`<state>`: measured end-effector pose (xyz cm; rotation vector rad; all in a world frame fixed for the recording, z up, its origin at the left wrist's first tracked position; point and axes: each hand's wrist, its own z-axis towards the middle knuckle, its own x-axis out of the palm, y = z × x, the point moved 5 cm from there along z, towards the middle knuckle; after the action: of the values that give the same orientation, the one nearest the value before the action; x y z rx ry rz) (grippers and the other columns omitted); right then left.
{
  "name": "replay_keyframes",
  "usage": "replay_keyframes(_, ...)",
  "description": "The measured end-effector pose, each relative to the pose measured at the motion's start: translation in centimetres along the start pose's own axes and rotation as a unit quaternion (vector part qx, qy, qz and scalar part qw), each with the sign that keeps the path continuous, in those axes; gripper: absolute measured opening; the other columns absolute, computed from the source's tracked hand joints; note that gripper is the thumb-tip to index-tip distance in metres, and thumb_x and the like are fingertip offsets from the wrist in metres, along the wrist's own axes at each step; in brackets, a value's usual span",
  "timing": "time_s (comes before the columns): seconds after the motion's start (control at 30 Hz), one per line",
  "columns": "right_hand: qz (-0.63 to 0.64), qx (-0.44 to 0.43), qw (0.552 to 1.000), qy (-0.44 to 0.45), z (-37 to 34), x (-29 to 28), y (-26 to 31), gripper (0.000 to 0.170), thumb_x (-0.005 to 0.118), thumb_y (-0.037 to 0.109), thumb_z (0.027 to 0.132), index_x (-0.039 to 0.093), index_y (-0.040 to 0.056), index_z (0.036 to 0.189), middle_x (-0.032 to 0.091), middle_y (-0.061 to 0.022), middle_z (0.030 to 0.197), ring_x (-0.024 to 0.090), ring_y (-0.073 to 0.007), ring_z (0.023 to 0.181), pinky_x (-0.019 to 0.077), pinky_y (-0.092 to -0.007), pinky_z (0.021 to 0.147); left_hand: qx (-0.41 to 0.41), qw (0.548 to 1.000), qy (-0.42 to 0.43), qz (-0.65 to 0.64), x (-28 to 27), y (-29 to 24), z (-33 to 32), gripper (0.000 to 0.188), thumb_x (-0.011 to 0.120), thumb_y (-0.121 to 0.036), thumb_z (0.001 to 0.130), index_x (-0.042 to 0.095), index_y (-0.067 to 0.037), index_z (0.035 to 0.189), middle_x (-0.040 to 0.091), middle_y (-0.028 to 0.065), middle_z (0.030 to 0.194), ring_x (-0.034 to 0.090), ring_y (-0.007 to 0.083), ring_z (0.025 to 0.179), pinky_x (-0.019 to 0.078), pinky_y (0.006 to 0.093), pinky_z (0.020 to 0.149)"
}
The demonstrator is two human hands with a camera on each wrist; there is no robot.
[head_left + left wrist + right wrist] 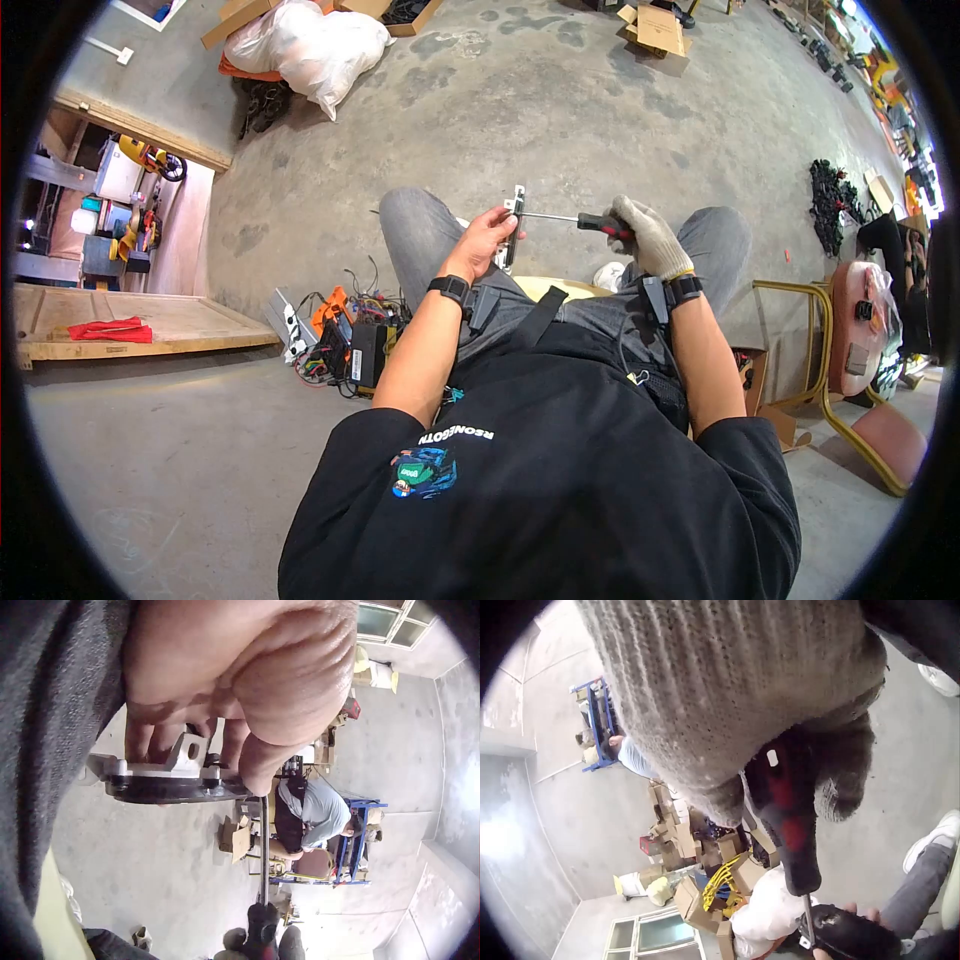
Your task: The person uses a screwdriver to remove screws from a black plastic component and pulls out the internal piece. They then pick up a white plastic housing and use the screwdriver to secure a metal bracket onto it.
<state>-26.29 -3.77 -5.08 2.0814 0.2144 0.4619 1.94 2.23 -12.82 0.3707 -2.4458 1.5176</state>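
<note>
My bare left hand (480, 245) holds a long, narrow black-and-silver part (176, 791) upright above my lap. Fingers and thumb grip it from both sides, and a small slotted metal tab stands out from its silver side. In my right hand (652, 242), which wears a knitted glove, is a screwdriver with a black-and-red handle (791, 817). Its thin metal shaft (550, 216) points across to the left hand. The tip ends at the part, beside the left thumb; the thumb partly hides that spot in the left wrist view.
A heap of electronics and wires (350, 335) lies by my left knee, near a wooden board (200, 322). To my right stands a yellow-framed chair (822, 340). White plastic bags (310, 50) and a cardboard box (655, 32) are farther off; another person (321, 814) is behind.
</note>
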Motion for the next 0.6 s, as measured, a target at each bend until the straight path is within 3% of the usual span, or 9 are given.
replay_keyframes(0.23, 0.052, -0.043, 0.998, -0.019, -0.1, 0.3, 0.6, 0.032, 0.062, 0.037, 0.098, 0.064, 0.0058, 0.105, 0.062, -0.0032, 0.088, 0.062, -0.0116, 0.069, 0.0536, -0.0245, 0.061, -0.001, 1.0, 0.005, -0.001, -0.2, 0.3, 0.3, 0.033, 0.065, -0.02, 0.098, 0.059, -0.004, 0.127, 0.067, 0.0038, 0.112, 0.067, 0.0203, 0.102, 0.051, 0.0317, 0.084)
replay_keyframes(0.33, 0.058, -0.013, 0.997, -0.044, -0.8, 0.6, 0.7, 0.032, 0.062, 0.038, 0.098, 0.064, 0.0062, 0.105, 0.062, -0.0036, 0.089, 0.062, -0.012, 0.07, 0.0538, -0.0243, 0.061, 0.004, 1.0, 0.005, 0.005, -0.2, 0.3, 0.3, 0.031, 0.064, -0.02, 0.098, 0.059, -0.004, 0.125, 0.067, 0.0036, 0.111, 0.067, 0.02, 0.101, 0.0509, 0.0312, 0.083)
replay_keyframes(0.4, 0.013, 0.082, 0.996, 0.021, -0.5, 0.2, -0.8, 0.033, 0.062, 0.038, 0.098, 0.064, 0.0062, 0.106, 0.062, -0.004, 0.09, 0.062, -0.0123, 0.072, 0.0549, -0.0246, 0.063, 0.002, 1.0, -0.003, -0.009, -0.2, 0.3, 0.2, 0.03, 0.065, -0.021, 0.098, 0.06, -0.005, 0.124, 0.067, 0.003, 0.111, 0.067, 0.019, 0.1, 0.0507, 0.0309, 0.081)
replay_keyframes(0.43, 0.014, 0.082, 0.996, 0.021, -0.5, 0.1, -0.9, 0.033, 0.062, 0.038, 0.098, 0.064, 0.0062, 0.106, 0.062, -0.004, 0.09, 0.062, -0.0123, 0.072, 0.0549, -0.0246, 0.063, 0.002, 1.0, -0.003, -0.009, -0.3, 0.3, 0.2, 0.03, 0.065, -0.021, 0.098, 0.06, -0.005, 0.124, 0.067, 0.003, 0.111, 0.067, 0.019, 0.1, 0.0507, 0.0309, 0.081)
replay_keyframes(0.53, 0.007, 0.072, 0.997, 0.015, -0.2, -0.1, -0.7, 0.034, 0.06, 0.039, 0.099, 0.064, 0.0056, 0.108, 0.062, -0.0051, 0.092, 0.063, -0.0127, 0.074, 0.0562, -0.0251, 0.064, 0.001, 1.0, -0.003, -0.015, -0.2, 0.2, 0.2, 0.03, 0.065, -0.021, 0.098, 0.06, -0.005, 0.123, 0.067, 0.0025, 0.11, 0.067, 0.0179, 0.1, 0.0505, 0.0303, 0.08)
replay_keyframes(0.6, 0.033, -0.019, 0.999, 0.016, 0.0, 0.0, 0.1, 0.036, 0.06, 0.04, 0.1, 0.063, 0.005, 0.11, 0.063, -0.0059, 0.093, 0.062, -0.0125, 0.073, 0.0565, -0.0256, 0.064, 0.002, 1.0, -0.005, -0.01, 0.0, 0.1, 0.1, 0.029, 0.065, -0.021, 0.098, 0.061, -0.006, 0.123, 0.067, 0.0022, 0.109, 0.067, 0.0176, 0.1, 0.0505, 0.0298, 0.079)
